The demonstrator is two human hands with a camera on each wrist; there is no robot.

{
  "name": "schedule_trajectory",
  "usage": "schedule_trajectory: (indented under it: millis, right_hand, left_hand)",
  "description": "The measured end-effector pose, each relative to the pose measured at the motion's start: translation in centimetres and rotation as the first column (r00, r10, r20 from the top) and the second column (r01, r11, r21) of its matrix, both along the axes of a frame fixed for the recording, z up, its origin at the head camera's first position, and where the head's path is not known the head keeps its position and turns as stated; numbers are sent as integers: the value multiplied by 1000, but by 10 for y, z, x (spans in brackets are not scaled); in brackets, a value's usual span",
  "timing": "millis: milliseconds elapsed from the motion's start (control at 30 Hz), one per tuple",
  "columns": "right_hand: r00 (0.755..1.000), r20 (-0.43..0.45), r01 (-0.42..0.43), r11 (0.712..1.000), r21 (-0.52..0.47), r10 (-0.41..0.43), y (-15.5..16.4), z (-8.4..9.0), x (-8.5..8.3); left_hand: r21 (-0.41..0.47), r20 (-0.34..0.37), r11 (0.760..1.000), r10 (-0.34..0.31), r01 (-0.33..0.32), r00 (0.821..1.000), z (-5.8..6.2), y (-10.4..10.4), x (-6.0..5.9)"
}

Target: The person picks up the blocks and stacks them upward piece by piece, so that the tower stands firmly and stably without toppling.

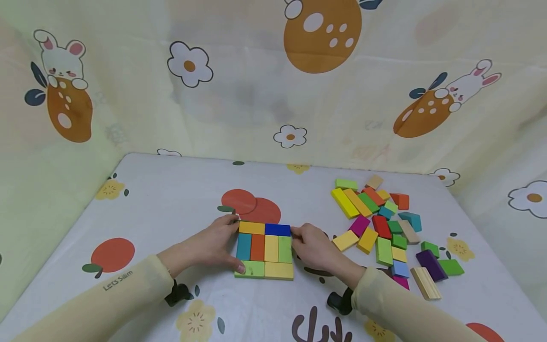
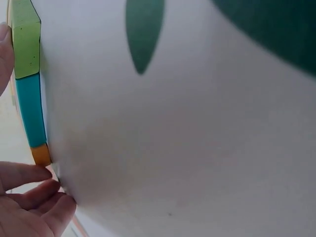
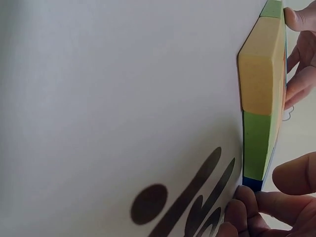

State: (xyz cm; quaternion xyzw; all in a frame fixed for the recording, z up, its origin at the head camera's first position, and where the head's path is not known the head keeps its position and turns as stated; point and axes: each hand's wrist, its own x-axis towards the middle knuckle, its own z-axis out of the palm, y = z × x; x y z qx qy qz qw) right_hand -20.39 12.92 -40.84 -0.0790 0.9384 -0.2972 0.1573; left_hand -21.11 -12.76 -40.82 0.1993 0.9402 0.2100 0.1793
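A flat square of coloured blocks [image 1: 265, 249] lies on the table near the front middle. Its far row is orange-yellow and blue, its middle row teal, orange, yellow and green, its near row light green and yellow. My left hand [image 1: 231, 244] presses against the square's left side, thumb on the light green block [image 2: 25, 44] and fingers by the orange-yellow corner [image 2: 40, 154]. My right hand [image 1: 297, 243] presses against the right side, fingertips at the blue block and the green block [image 3: 256, 143]. Neither hand lifts a block.
Several loose blocks [image 1: 384, 228] of many colours lie scattered to the right of the square. The printed table cover [image 1: 171, 199] stretches to the left and back. A patterned cloth wall [image 1: 273, 95] closes off the back and both sides.
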Motion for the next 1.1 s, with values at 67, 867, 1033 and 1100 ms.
schedule_trajectory:
  millis: [67, 867, 1033, 1100]
  right_hand:
    - [1000, 2, 1, 1000, -6, -1, 0, 0, 0]
    - [1000, -8, -1, 1000, -20, 1, 8, 7, 1]
    - [997, -65, -30, 1000, -9, 29, 36, 33, -6]
    - [993, -109, -43, 999, 21, 45, 54, 41, -9]
  left_hand:
    - [5, 5, 1000, 10, -10, 1000, 0, 0, 0]
    - [5, 12, 1000, 25, -25, 1000, -1, 5, 1]
    - [-15, 3, 999, 33, -33, 999, -2, 4, 0]
    - [-21, 0, 999, 33, -33, 999, -2, 4, 0]
